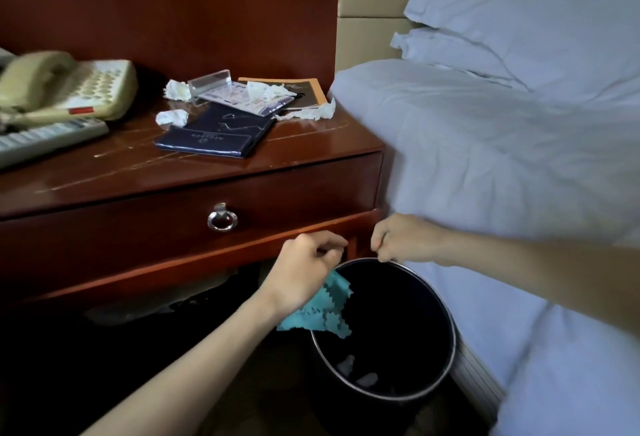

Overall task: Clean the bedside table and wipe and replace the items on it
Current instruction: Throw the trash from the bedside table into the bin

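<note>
Crumpled tissues (172, 117) litter the bedside surface (311, 144) around a dark blue folder (214, 134), right of the phone (65, 89), all up and to the left of both hands. The left hand (304, 266), the nearer one to them, hangs just below the drawer (138, 227) with its fingers (330, 245) curled on a teal cloth (322, 311) dangling over the bin (446, 314). The right hand (401, 240), beside the bed (485, 158), pinches the bin's far rim, so reaching the tissues likely means one hand letting go and rising leftward.
</note>
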